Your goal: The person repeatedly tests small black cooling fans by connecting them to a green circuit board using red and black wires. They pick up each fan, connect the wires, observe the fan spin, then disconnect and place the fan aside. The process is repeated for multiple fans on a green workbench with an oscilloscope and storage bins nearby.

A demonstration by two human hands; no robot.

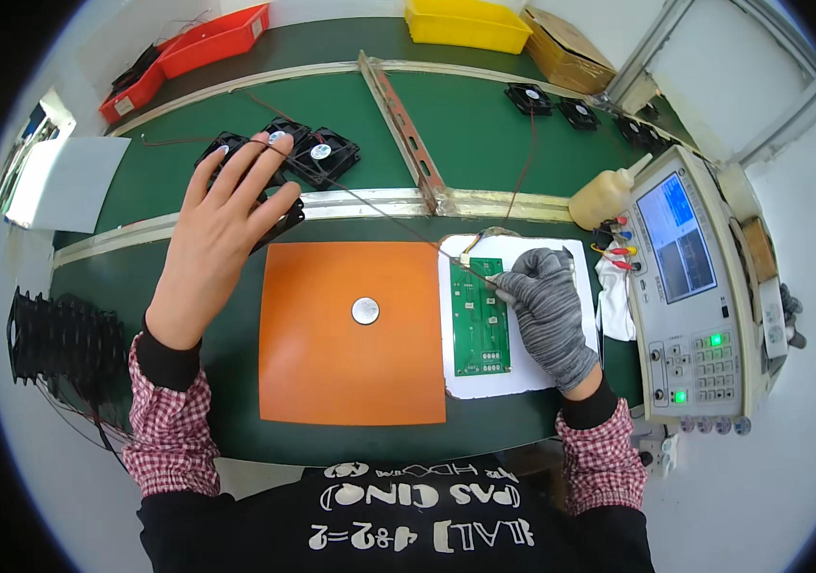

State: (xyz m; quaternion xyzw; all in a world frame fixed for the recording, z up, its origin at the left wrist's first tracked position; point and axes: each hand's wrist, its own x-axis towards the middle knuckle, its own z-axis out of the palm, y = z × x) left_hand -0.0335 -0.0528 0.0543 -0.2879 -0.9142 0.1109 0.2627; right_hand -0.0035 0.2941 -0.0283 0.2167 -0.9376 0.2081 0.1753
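My bare left hand (222, 215) reaches over a cluster of black cooling fans, its fingers spread across them; a black fan (279, 226) shows below its thumb, by the metal rail. Another fan (325, 156) lies just right of my fingertips. A thin dark cable (370, 202) runs from this cluster down to my right hand. My right hand (547, 306), in a grey striped glove, is closed with the cable's end pinched at its fingertips. Beneath it is a green circuit board (480, 334) on a white pad (542, 377). The plug itself is too small to make out.
An orange mat (322, 372) bears a round silver disc (365, 310). Stacked black fans (64, 339) stand at left. On the right are a test instrument (695, 286) and a squeeze bottle (604, 198). A slotted metal bar (398, 124) divides the far surface.
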